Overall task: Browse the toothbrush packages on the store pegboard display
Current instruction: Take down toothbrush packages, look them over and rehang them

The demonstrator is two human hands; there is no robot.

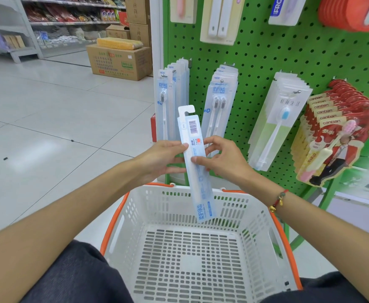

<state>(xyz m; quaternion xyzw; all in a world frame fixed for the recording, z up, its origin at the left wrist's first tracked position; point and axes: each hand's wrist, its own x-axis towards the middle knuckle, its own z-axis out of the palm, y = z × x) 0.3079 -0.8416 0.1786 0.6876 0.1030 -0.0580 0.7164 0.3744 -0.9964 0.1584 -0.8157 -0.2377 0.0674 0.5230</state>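
Over the white basket (201, 248), right in front of the green pegboard (288, 62), 1 slim toothbrush package (195, 158) is off its hook and up for inspection, barcode side toward the camera, tilted so its lower end dips just inside the basket's far rim. The left hand (161, 160) pinches its left edge, thumb on the face and fingers curled behind; the right hand (220, 158) grips the right edge, thumb laid across the front, fingers bent round. So the browsing looks well under way, I'd say: 1 pack is being read, while the rest hang untouched, namely the single-brush row (166, 101) at the far left, the twin-brush row (219, 101) beside it, the blue-headed brush packs (275, 127) further right, and the red canban stack (332, 136) at the edge. Plenty left to look over, including the upper pegs (219, 18), only partly in view. Room to move: the pack sits close to the hanging rows, with the twin-brush row just behind the right hand, so swinging it up or right risks brushing those hooks. Left is open floor (48, 127), and straight down the basket gapes wide, its orange handle (113, 215) folded out of the way.
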